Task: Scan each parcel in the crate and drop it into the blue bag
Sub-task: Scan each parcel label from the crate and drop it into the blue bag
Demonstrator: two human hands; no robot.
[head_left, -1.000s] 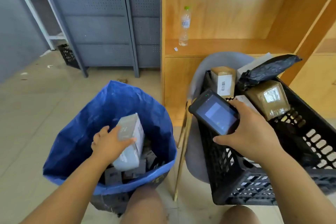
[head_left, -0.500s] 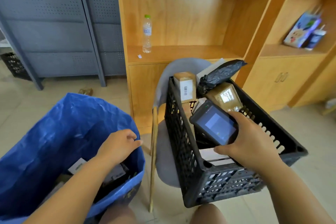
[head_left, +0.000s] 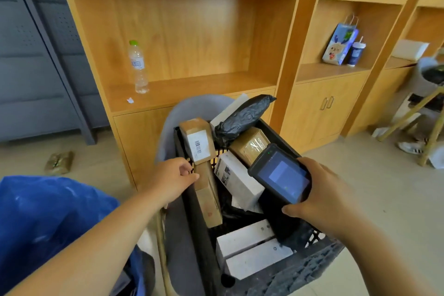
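Black plastic crate (head_left: pixel 300 269) is sitting on the seat of a grey chair (head_left: pixel 192 108) in the head view, in front of a wooden shelf unit (head_left: pixel 182 31). Several parcels are lying inside it. A brown cardboard box with a white barcode label (head_left: pixel 197 139) is standing upright at the far left corner and is rising above the rim. Under it, a long brown box (head_left: pixel 209 199) is leaning along the left wall. A black plastic-wrapped parcel (head_left: pixel 242 115) is resting on top at the far end, and a brown taped box (head_left: pixel 249 145) is lying just beside it. A white box (head_left: pixel 237 180) is lying tilted in the middle, and two white boxes (head_left: pixel 249 250) are lying side by side at the near end.

The right hand (head_left: pixel 322 197) is gripping a handheld scanner (head_left: pixel 281 175) over the right side of the crate, with fingers wrapped around its body and the lit screen facing up. The left hand (head_left: pixel 173 178) is reaching over the left rim with curled fingers, and the fingertips are meeting the edge of the long brown box; I cannot tell if they are pinching it or only touching.

The blue bag (head_left: pixel 48 218) is standing open at the lower left, beside the chair. A water bottle with a green cap (head_left: pixel 138 67) is standing on the shelf, and a paper gift bag (head_left: pixel 340 45) with a cup (head_left: pixel 358 53) is standing further right.
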